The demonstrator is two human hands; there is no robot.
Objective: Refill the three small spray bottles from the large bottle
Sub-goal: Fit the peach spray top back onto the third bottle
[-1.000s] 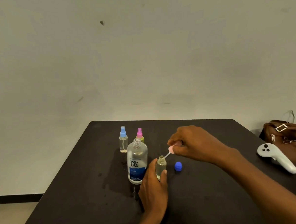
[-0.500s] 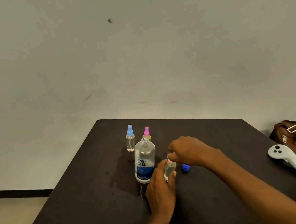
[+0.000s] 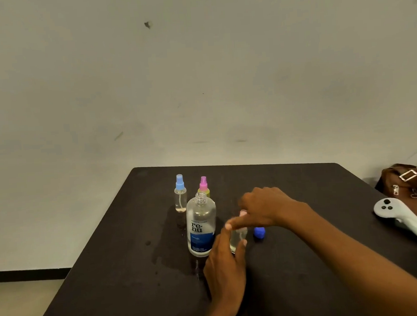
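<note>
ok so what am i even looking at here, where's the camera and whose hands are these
There is no machine here: these are a person's two bare hands, filmed by one wide camera worn on the head, looking forward and down. That is why the arms come in from the bottom edge.

On the dark table stands a large bottle with its neck open, and a blue cap lies to its right. Behind it stand a blue-top sprayer and a pink-top sprayer.

The left hand grips a third bottle upright on the table. The right hand pinches its pink top, seemingly screwing it on, though blur hides the details.

At the far right are a white controller and a brown bag.
</note>
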